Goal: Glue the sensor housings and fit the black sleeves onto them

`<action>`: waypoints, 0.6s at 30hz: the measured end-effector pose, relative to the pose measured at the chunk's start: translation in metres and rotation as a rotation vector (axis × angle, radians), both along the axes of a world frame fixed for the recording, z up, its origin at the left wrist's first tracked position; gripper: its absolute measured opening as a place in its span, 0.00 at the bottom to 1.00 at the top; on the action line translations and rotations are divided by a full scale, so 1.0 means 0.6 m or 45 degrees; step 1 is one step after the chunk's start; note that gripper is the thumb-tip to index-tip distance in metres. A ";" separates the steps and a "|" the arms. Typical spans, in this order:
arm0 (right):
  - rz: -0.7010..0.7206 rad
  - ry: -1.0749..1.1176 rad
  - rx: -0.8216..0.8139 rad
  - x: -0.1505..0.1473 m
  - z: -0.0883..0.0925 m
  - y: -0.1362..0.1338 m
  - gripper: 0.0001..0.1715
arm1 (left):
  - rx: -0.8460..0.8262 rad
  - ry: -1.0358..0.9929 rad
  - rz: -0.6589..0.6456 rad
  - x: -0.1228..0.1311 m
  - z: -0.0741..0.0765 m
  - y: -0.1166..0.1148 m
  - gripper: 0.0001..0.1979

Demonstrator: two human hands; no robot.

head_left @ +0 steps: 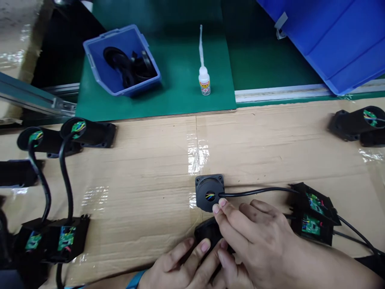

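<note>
At the bottom of the head view, my left hand (pixel 192 263) is closed around a black plastic housing (pixel 207 231), which is mostly hidden by fingers. My right hand (pixel 255 241) closes on the same housing from the right, its thumb low beside the left fingers. Its index and middle fingertips lie over the housing's top, close to the lower edge of a square black cap (pixel 207 184). That cap lies on the cardboard, with coloured wires showing in its centre hole. A black cable (pixel 258 192) runs right from it to black boxes with green circuit boards (pixel 315 204).
Black tubes (pixel 93 132) with wires and more board boxes (pixel 66 241) lie at left. Behind, a blue bin (pixel 93 72) of black parts and a white nozzle bottle (pixel 204 82) stand on a green mat. A large blue crate (pixel 331 40) and another tube (pixel 350 124) are at right.
</note>
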State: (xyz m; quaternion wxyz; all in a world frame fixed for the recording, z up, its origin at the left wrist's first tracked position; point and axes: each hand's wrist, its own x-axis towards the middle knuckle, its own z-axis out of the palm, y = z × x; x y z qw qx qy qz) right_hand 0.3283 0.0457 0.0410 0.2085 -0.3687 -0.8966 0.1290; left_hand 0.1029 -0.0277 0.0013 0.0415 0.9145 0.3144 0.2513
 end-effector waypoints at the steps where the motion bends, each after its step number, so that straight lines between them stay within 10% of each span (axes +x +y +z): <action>1: -0.004 0.012 0.013 0.000 0.000 0.000 0.24 | 0.012 0.000 0.013 0.004 0.003 0.001 0.04; 18: 0.113 -0.160 0.138 0.004 0.010 0.000 0.25 | 0.266 0.283 -0.102 0.000 0.026 0.004 0.14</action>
